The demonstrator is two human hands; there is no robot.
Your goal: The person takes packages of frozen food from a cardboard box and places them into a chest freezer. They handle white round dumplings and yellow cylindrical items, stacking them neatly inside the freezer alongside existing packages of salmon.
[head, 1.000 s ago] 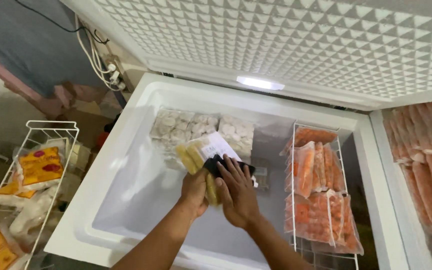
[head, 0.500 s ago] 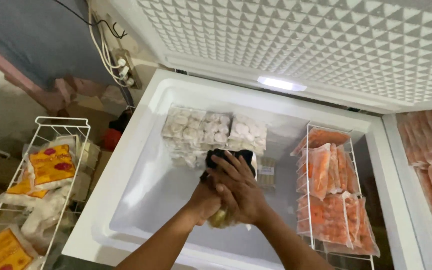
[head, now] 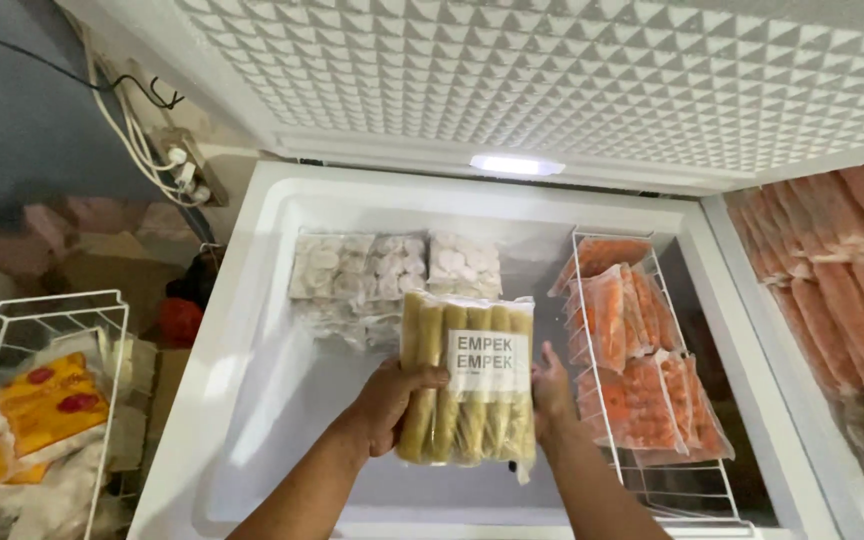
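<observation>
Head camera, speaker one: Where is the packet?

Speaker two: At lower centre of the frame, over the open chest freezer (head: pixel 252 330). A clear packet of yellow sticks (head: pixel 467 375) is clasped at its side edges, left hand (head: pixel 392 400) thumb across the front, right hand (head: pixel 550 392) flat against the other edge.

Speaker one: Which way does it run?

Speaker two: Its long axis runs top to bottom of the frame, label facing the camera. I'd judge it best kept flat, both edges supported.

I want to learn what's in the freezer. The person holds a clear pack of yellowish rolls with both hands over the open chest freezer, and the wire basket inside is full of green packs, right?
Not quite. The head view shows the wire basket holds orange packs, not green ones. Otherwise right: the left hand and right hand hold the clear pack of yellowish rolls over the open chest freezer.
</observation>
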